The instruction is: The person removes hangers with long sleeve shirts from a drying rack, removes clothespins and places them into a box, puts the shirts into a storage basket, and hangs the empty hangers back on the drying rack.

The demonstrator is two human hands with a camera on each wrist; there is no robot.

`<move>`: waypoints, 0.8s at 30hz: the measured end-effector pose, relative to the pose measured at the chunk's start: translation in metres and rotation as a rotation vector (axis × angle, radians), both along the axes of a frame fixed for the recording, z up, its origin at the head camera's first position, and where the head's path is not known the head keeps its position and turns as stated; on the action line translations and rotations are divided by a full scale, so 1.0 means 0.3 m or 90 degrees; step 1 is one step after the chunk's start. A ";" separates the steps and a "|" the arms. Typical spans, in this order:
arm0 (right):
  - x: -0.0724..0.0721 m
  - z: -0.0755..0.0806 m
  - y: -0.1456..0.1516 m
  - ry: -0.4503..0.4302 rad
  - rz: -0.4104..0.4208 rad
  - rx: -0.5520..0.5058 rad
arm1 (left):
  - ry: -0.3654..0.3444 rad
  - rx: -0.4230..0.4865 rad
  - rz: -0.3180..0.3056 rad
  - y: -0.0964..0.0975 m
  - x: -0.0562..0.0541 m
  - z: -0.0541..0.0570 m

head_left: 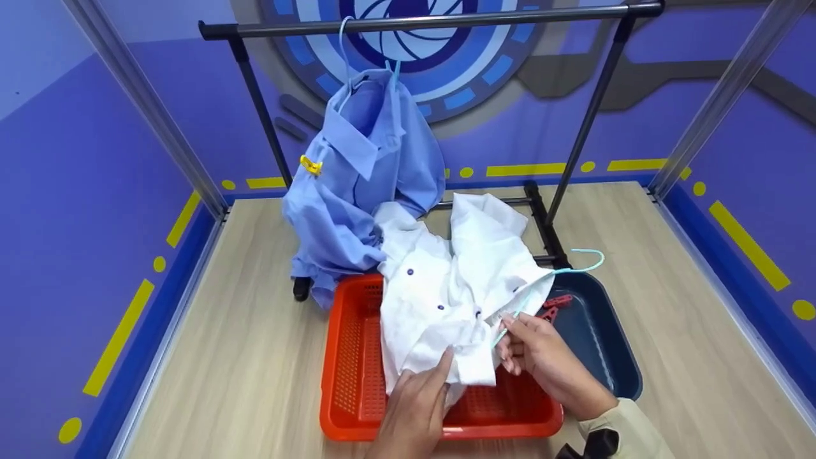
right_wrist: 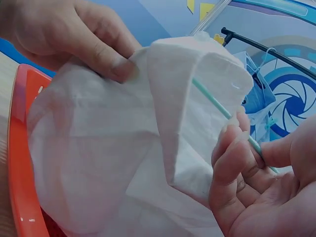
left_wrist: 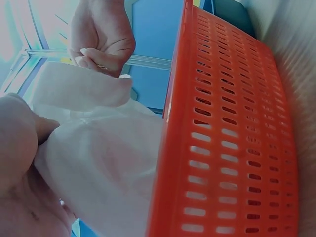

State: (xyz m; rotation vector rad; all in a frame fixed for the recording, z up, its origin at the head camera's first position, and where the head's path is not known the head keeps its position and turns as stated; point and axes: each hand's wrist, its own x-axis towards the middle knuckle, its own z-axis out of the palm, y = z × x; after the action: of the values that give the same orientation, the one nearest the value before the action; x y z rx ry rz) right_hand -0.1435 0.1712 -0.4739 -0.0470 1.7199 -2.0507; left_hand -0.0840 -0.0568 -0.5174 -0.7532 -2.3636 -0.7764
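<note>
We see the left hand pinching the white shirt, draped over the red basket, and the right hand pinching the pale-green hanger at the shirt's folded edge, where, we judge, a slanted push could snag it in slack cloth.

Head: bright, even lt. L wrist: hazy, top-L glare, white shirt washed out, poss. soft. R wrist: milder haze.
</note>
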 end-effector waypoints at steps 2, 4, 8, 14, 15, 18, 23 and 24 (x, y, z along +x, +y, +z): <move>-0.001 0.000 0.005 0.008 0.001 -0.001 | -0.001 0.009 0.004 -0.002 0.000 0.002; 0.000 -0.001 0.011 0.013 0.004 -0.003 | -0.014 0.018 0.016 -0.005 0.002 0.006; 0.004 -0.001 0.022 0.012 0.010 -0.015 | -0.053 0.025 0.053 -0.009 0.005 0.011; 0.013 0.005 0.044 -0.009 -0.004 -0.046 | -0.061 0.031 0.094 -0.004 0.000 0.009; 0.014 0.006 0.047 -0.008 -0.001 -0.050 | -0.056 0.033 0.099 -0.002 -0.001 0.009; 0.020 0.006 0.056 -0.007 0.011 -0.058 | -0.045 0.034 0.107 0.003 -0.005 0.009; 0.032 0.003 0.068 -0.002 0.031 -0.064 | -0.048 0.040 0.114 0.012 -0.011 0.018; 0.035 0.003 0.070 0.002 0.036 -0.065 | -0.049 0.044 0.117 0.014 -0.013 0.021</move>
State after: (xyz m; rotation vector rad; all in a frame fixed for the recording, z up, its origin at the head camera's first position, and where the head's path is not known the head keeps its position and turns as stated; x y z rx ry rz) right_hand -0.1331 0.1923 -0.4730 -0.1298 1.5957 -2.0973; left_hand -0.0880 -0.0526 -0.5111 -0.4771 -2.4196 -0.8151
